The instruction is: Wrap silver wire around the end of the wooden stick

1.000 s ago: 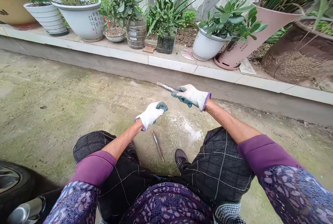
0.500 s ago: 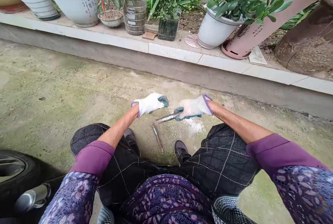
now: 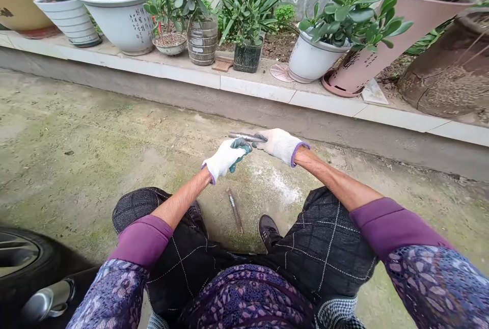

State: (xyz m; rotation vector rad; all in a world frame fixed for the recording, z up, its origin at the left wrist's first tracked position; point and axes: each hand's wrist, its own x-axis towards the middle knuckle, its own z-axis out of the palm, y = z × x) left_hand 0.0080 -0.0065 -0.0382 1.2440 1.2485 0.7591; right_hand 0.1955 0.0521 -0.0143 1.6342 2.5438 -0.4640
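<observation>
Both hands wear white knit gloves with green-coated fingers. My right hand (image 3: pixel 278 144) is closed round a short grey metal rod (image 3: pixel 244 137), held roughly level and pointing left. My left hand (image 3: pixel 226 158) sits just under the rod's free end, its fingers curled and touching or nearly touching the rod; I cannot tell if it grips. A second thin rusty rod (image 3: pixel 234 210) lies on the concrete ground (image 3: pixel 95 151) between my feet, beside a patch of pale dust (image 3: pixel 280 186).
A raised tiled ledge (image 3: pixel 252 89) runs across the back with several potted plants, among them a white pot (image 3: pixel 311 61) and a dark pot (image 3: pixel 246 56). A vehicle tyre (image 3: pixel 23 263) and a chrome part sit at lower left. My black shoe (image 3: pixel 267 227) rests near the rod.
My right hand has lifted the grey rod from low near the ground to a level position, and my left hand has moved in under its free end.
</observation>
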